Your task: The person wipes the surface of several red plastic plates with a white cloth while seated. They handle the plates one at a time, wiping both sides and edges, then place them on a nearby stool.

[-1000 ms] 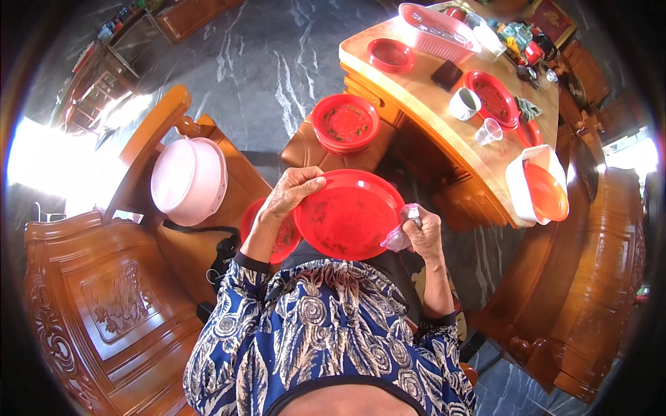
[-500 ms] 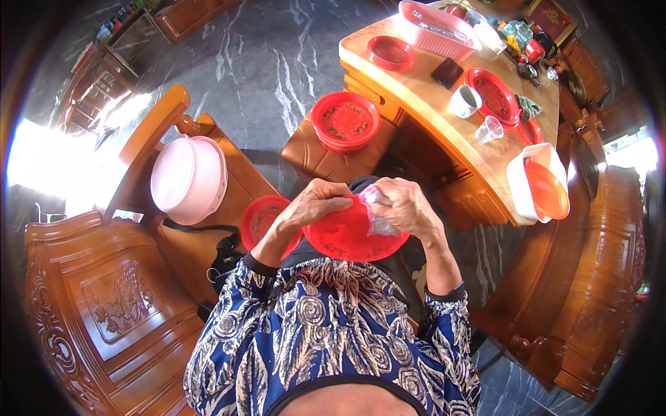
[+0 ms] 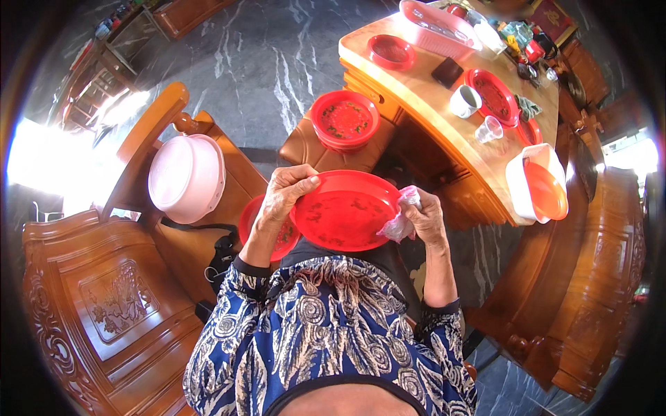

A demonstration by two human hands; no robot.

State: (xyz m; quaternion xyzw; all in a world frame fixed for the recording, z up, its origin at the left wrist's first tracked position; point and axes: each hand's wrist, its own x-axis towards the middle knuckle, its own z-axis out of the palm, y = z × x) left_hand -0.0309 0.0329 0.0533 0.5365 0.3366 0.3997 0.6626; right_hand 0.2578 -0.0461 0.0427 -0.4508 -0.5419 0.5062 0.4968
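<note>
Left hand (image 3: 286,194): we pinch the red plate (image 3: 341,215) by its left rim.
Right hand (image 3: 426,216): we clutch a pinkish-white cloth (image 3: 398,224), seemingly touching the right rim.
Red plate: above our lap (image 3: 312,252).
Red stack (image 3: 345,120): on the brown stool (image 3: 297,150) beside the desk (image 3: 416,84).

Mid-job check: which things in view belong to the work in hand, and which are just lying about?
In the work:
round red plate, its rim in the left grip
pink-and-white cloth, bunched in the right grip
probably also the stacked red plates on the brown stool

Lying about, it seems:
white mug
clear plastic cup
pink basin
</note>
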